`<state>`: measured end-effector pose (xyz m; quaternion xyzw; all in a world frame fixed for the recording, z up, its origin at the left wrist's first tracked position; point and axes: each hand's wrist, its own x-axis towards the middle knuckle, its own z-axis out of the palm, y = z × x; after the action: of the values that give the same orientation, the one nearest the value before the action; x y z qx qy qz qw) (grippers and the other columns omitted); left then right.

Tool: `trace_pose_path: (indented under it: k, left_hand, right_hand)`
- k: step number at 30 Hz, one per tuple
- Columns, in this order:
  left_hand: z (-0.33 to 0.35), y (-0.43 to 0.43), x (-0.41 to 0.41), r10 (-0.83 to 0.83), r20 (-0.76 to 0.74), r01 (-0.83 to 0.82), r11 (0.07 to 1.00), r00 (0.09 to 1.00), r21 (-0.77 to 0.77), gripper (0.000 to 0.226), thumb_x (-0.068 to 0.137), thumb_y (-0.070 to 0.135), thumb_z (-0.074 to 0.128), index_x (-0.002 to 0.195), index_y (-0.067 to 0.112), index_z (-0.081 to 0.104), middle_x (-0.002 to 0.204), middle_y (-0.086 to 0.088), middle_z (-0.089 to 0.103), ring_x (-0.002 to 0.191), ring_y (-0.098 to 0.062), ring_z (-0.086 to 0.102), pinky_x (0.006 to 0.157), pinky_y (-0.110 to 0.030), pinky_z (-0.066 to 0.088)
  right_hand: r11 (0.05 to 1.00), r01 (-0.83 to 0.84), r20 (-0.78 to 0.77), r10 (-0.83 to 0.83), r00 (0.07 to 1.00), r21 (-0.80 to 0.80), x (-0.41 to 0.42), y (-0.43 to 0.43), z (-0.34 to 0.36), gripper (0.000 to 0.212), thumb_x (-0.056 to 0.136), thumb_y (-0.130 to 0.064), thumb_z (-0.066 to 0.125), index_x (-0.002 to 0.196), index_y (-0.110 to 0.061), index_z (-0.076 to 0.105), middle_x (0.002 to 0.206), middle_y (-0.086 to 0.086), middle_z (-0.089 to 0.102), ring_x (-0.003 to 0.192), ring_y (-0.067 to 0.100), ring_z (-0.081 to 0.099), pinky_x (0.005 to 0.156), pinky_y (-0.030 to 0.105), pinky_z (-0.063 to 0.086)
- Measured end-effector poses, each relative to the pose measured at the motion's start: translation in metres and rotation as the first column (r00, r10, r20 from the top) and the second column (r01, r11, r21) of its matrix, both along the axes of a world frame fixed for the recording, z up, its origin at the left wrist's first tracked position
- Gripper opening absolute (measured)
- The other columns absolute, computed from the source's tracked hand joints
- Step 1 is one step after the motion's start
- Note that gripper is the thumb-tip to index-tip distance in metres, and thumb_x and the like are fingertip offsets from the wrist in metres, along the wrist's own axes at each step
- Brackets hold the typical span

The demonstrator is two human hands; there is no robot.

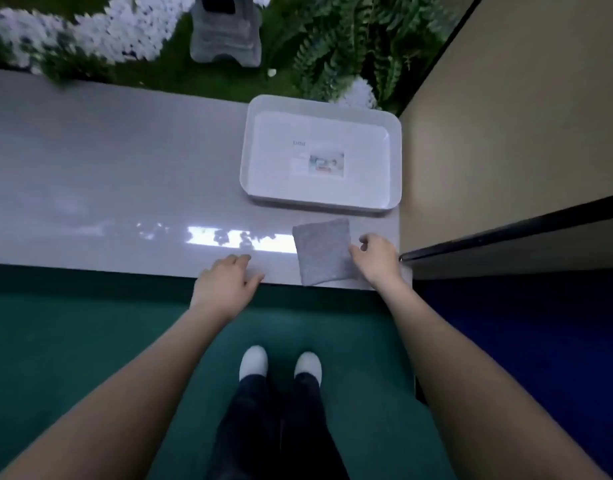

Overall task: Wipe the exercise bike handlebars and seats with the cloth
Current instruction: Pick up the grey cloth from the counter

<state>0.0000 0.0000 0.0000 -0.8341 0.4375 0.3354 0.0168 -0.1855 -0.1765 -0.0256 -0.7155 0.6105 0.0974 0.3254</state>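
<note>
Folded cloth lies flat at the ledge near edge, just before the tray. Right hand pinches its right side (the nearer hand); left hand rests loose-fingered on the ledge, apart, to the cloth's left.

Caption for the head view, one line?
Right hand grips the grey cloth on the ledge; left hand rests beside it.
</note>
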Motion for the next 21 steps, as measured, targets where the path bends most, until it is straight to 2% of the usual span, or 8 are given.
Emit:
trace_pose_path:
  k: [5,10,12,15,19,21]
  left_hand:
    - [-0.030,0.016,0.002,0.071,0.002,-0.071,0.997,0.997,-0.027,0.048,0.099,0.042,0.039,0.138,0.014,0.044,0.136,-0.006,0.051,0.120,-0.027,0.049,0.088,-0.041,0.047]
    - [-0.047,0.020,0.003,0.083,0.003,-0.083,0.995,0.997,-0.059,0.045,0.098,0.041,0.042,0.133,0.013,0.049,0.129,-0.006,0.056,0.116,-0.028,0.052,0.086,-0.042,0.048]
    - [-0.050,0.017,0.002,0.080,0.001,-0.080,0.994,0.997,-0.069,0.045,0.098,0.041,0.041,0.133,0.014,0.049,0.128,-0.006,0.056,0.115,-0.027,0.052,0.086,-0.041,0.048]
    - [-0.050,0.012,0.001,0.080,-0.007,-0.080,0.994,0.997,-0.080,0.044,0.099,0.039,0.040,0.133,0.014,0.049,0.127,-0.005,0.056,0.115,-0.026,0.052,0.086,-0.040,0.049]
    - [-0.044,0.008,0.001,0.081,-0.024,-0.083,0.993,0.996,-0.088,0.042,0.099,0.038,0.039,0.133,0.014,0.049,0.128,-0.005,0.056,0.114,-0.026,0.052,0.086,-0.039,0.048]
    - [-0.039,0.008,0.002,0.091,-0.031,-0.093,0.992,0.995,-0.085,0.042,0.099,0.037,0.039,0.133,0.014,0.049,0.129,-0.005,0.056,0.114,-0.026,0.053,0.086,-0.039,0.048]
  right_hand:
    - [0.987,0.152,-0.009,-0.151,0.988,0.046,0.002,-0.004,-0.029,0.039,0.093,-0.032,0.053,0.124,-0.007,0.056,0.124,0.012,0.061,0.117,0.031,0.053,0.098,0.041,0.043]
    - [0.960,0.274,0.040,-0.277,0.960,0.062,0.008,0.000,-0.050,0.023,0.089,-0.031,0.059,0.100,-0.012,0.058,0.113,0.011,0.064,0.108,0.030,0.057,0.093,0.038,0.046]
    - [0.945,0.316,0.042,-0.321,0.946,0.085,0.013,0.003,-0.055,0.019,0.087,-0.030,0.063,0.090,-0.014,0.053,0.107,0.010,0.063,0.103,0.029,0.057,0.088,0.035,0.046]
    - [0.931,0.341,0.047,-0.349,0.936,0.127,0.017,0.006,-0.058,0.027,0.089,-0.029,0.064,0.074,-0.017,0.045,0.094,0.007,0.055,0.089,0.024,0.052,0.074,0.027,0.039]
    - [0.914,0.383,0.124,-0.399,0.909,0.135,0.020,0.009,-0.050,0.029,0.088,-0.019,0.065,0.071,-0.020,0.041,0.093,0.004,0.054,0.087,0.020,0.050,0.078,0.025,0.040]
    - [0.916,0.380,0.186,-0.400,0.898,0.131,0.022,0.011,-0.040,0.022,0.086,-0.016,0.066,0.076,-0.017,0.047,0.088,0.003,0.055,0.085,0.020,0.051,0.076,0.024,0.041]
